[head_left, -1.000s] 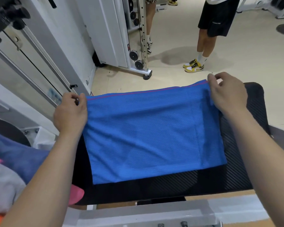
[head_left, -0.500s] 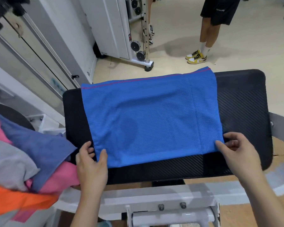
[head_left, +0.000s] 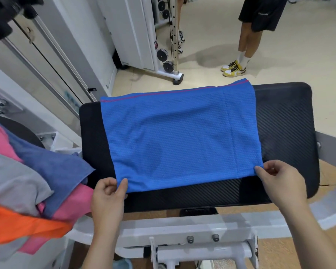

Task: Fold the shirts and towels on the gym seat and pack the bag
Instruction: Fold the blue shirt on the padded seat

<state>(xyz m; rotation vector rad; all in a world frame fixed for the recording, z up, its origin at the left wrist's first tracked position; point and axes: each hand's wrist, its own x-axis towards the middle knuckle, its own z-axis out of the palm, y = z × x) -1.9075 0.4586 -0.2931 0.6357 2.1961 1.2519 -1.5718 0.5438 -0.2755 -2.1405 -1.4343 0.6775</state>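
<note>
Both near corners of the blue shirt [head_left: 182,140] are pinched: left hand [head_left: 108,199], right hand [head_left: 277,183].
Uneven pulling could skew the fold.

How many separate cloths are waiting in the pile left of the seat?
4, by colour: pink cloth nearest the seat, dark blue towel overlapping it, grey cloth further left, orange cloth at the bottom left edge. More may be hidden underneath.

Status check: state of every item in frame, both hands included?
blue mesh shirt: folded into a flat rectangle, lying on the seat.
left hand: pinches the shirt's near left corner.
right hand: pinches the shirt's near right corner.
gym seat: bears the shirt, right part uncovered.
clothes pile: unfolded, heaped at left.
</note>
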